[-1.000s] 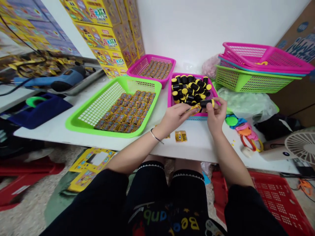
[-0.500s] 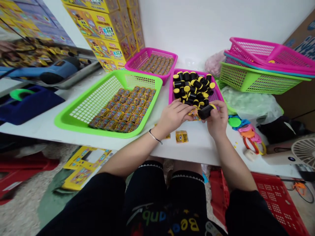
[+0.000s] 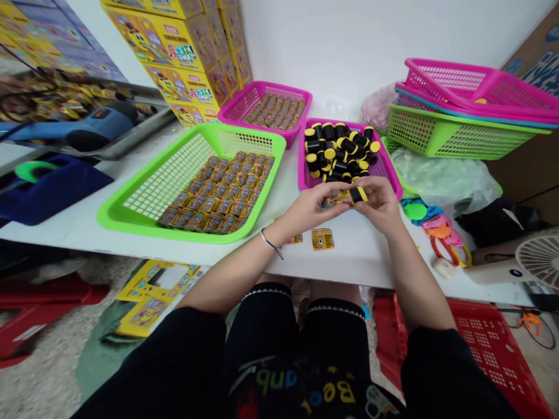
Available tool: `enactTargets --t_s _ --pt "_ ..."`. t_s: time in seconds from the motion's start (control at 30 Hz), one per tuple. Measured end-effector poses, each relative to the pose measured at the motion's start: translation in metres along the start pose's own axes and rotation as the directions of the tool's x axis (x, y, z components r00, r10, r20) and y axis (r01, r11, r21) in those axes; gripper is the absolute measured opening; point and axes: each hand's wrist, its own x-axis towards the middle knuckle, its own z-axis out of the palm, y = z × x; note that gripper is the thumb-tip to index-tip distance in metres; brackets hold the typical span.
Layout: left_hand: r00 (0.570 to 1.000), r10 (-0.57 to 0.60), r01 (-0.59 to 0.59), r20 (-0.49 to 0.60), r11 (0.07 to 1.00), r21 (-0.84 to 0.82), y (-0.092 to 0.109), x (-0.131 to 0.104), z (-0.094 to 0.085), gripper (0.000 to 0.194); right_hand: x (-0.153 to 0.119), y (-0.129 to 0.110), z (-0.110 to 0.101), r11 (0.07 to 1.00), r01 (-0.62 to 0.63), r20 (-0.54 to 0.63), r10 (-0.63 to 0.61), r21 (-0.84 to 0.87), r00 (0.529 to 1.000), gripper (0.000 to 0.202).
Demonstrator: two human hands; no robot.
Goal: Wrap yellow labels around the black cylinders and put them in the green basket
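Head view: green basket (image 3: 162, 177) holds apparently wrapped tubes (image 3: 225, 199).

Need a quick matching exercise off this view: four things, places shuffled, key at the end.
Things
1. Heaped black tubes
2. Yellow cartons
3. Fan
4. Single yellow-capped tube

Places
A. Right end of the white table
B. At the fingers of the left hand and right hand
C. In a pink basket
D. Stacked by the wall

Pairs: 1-C, 2-D, 3-A, 4-B
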Motion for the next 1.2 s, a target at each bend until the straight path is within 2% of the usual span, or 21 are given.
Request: enactTargets --t_s 0.1,0.17,0.27,0.37,0.43,0.5,0.6,0.67,0.77,0.87,0.93,1.03,1.13,1.2 --pt "0.998 -0.056 0.057 0.014 0.956 -0.287 0.001 -0.001 0.006 0.06 0.001 -0.002 -0.004 0.999 0.035 0.056 -0.037 0.028 0.998 0.047" --pt "0.996 -0.09 0.088 0.009 0.938 -0.335 0.0 -0.001 0.008 0.069 0.0 -0.005 -0.006 0.998 -0.032 0.075 0.028 0.048 0.997 0.049" --pt "0.993 -0.12 0.11 -0.015 0.949 -0.296 -0.002 -0.002 0.009 0.065 -0.001 -0.007 -0.007 0.984 -0.149 0.061 0.144 0.092 0.988 0.049" --pt "0.994 -0.09 0.071 -0.056 0.959 -0.275 -0.007 -0.005 0.014 0.057 -0.002 -0.009 -0.006 0.972 -0.193 0.024 0.191 0.134 0.981 0.045" --pt "0.989 -0.031 0.0 -0.143 0.977 -0.214 -0.012 -0.009 0.019 0.058 -0.002 -0.009 -0.004 0.966 -0.216 0.001 0.218 0.142 0.976 0.044" --pt "0.975 0.063 -0.079 -0.212 0.995 -0.068 -0.018 -0.012 0.021 0.058 -0.003 -0.008 -0.001 0.964 -0.229 -0.021 0.234 0.132 0.972 0.043" --pt "0.963 0.179 -0.152 -0.203 0.978 0.14 -0.022 -0.013 0.02 0.05 -0.003 -0.006 0.001 0.969 -0.223 -0.022 0.226 0.103 0.974 0.043" --pt "0.959 0.201 -0.182 -0.198 0.977 0.111 -0.02 -0.011 0.019 0.05 -0.002 -0.004 0.0 0.985 -0.162 -0.037 0.165 0.058 0.986 0.044" --pt "0.96 0.13 -0.16 -0.246 0.981 -0.107 -0.013 -0.007 0.019 0.056 -0.003 -0.003 -0.001 0.992 0.043 -0.111 -0.056 -0.121 0.992 0.039" --pt "0.968 -0.013 -0.061 -0.25 0.957 -0.283 -0.007 -0.005 0.02 0.062 -0.008 -0.004 0.003 0.901 0.206 -0.034 -0.236 -0.382 0.971 0.04" --pt "0.969 -0.099 0.011 -0.226 0.932 -0.363 -0.006 -0.005 0.021 0.066 -0.011 -0.005 0.009 0.824 0.267 0.064 -0.272 -0.5 0.96 0.057" --pt "0.964 -0.188 0.078 -0.188 0.877 -0.473 -0.005 -0.004 0.019 0.074 -0.016 -0.004 0.022 0.709 0.334 0.092 -0.357 -0.622 0.929 0.069" --pt "0.979 -0.204 0.155 -0.028 0.819 -0.553 0.001 -0.003 0.016 0.077 -0.019 -0.001 0.032 0.619 0.42 0.086 -0.494 -0.663 0.865 0.067" --pt "0.97 -0.219 0.241 0.106 0.801 -0.548 0.006 -0.004 0.013 0.074 -0.021 0.002 0.037 0.596 0.487 0.115 -0.552 -0.638 0.826 0.068"
